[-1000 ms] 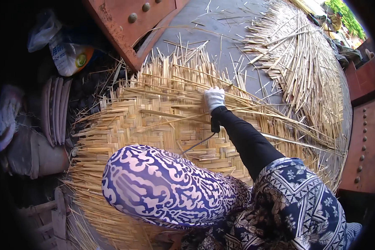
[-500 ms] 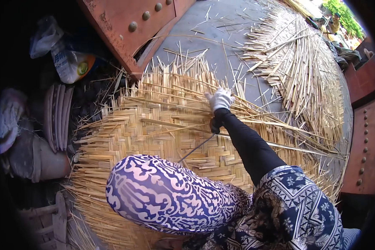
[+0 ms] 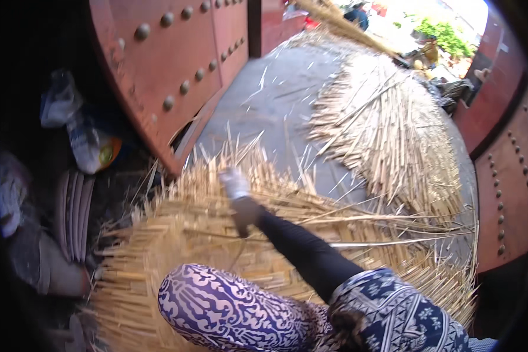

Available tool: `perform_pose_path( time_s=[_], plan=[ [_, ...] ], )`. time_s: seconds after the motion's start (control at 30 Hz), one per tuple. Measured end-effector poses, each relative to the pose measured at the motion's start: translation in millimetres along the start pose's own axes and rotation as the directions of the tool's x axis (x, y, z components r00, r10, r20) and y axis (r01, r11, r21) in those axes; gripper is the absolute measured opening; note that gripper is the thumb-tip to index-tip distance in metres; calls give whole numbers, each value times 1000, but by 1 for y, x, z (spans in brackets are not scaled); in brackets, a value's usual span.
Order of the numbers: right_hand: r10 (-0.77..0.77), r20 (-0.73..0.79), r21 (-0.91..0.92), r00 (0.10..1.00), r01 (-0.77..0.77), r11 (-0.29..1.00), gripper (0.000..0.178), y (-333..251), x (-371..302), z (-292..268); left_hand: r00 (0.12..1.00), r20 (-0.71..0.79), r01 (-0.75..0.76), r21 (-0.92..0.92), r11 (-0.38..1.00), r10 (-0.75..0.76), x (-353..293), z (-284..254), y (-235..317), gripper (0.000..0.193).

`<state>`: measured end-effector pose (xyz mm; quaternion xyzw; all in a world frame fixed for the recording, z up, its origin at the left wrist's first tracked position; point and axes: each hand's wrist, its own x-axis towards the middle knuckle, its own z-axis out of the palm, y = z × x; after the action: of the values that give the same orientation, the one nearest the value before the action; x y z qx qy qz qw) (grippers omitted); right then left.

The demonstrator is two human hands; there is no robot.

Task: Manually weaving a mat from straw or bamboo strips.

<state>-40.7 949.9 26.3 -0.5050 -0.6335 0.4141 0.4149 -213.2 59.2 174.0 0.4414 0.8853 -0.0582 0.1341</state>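
My right hand [image 3: 234,183], in a white glove, is over the far edge of a woven mat of split straw-coloured strips [image 3: 264,264]. Motion smears its fingers, so I cannot make out whether they grip anything. Beside that wrist is a dark, blurred shape [image 3: 244,216] whose kind is unclear. Loose long strips [image 3: 364,218] lie across the mat to the right of the hand. My left hand does not show. My knee in purple and white patterned cloth [image 3: 217,299] covers part of the mat's near side.
A second mat of loose strips [image 3: 381,123] lies beyond on the grey floor [image 3: 264,100]. A studded red door [image 3: 182,64] stands at the far left, another studded red panel [image 3: 507,182] at right. Left are a plastic bag [image 3: 91,141] and curved slats [image 3: 73,214].
My right hand has moved left across the mat toward its far left edge. The view has shifted, with more of the door and the outside showing.
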Motion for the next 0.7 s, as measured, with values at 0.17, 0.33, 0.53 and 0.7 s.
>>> perform_pose_path(
  time_s=[0.17,0.33,0.53,0.7],
  plan=[
    [-294,293,558,910,87,825,30,-230,-11,15,966,18,257,-194,947,-259,91,-50,112,30],
    [-565,609,768,557,-592,244,31,-442,-43,-40,980,6,197,-180,964,-199,102,-75,139,30],
    [-773,437,897,460,-289,335,28,-483,-10,-188,949,15,291,-422,858,-315,120,-129,218,27],
    [-593,490,785,639,-28,619,23,-401,90,-263,915,38,378,-425,823,-401,126,-125,203,29]
  ],
)
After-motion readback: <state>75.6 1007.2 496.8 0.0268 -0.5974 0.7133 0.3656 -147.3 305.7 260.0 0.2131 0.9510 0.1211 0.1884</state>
